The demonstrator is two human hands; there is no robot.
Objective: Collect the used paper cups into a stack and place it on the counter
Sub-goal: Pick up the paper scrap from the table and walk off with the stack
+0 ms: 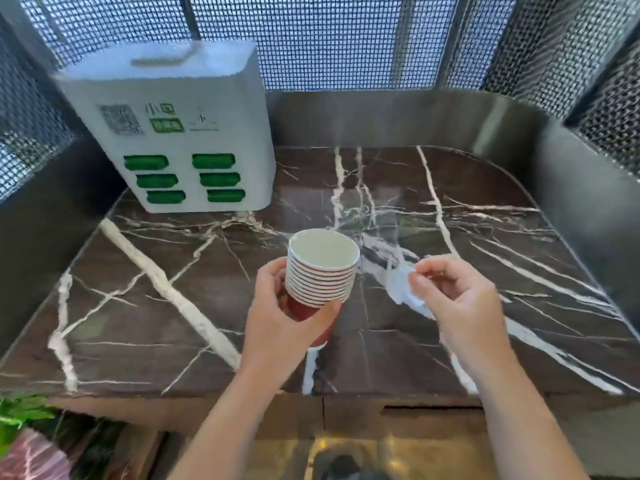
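Tilting a little in the grip of the left hand (pixel 277 327), the stack of red paper cups (pixel 322 271) is hanging over the middle of the dark marble counter (pixel 156 323), apparently not yet set down. The right hand (pixel 460 303) is pinching a crumpled white scrap (pixel 403 289) just beside the rims. Placing it well is probably calling for levelling the stack, lowering its base flat, well apart from the white power-bank station (pixel 180 133), then loosening the fingers.
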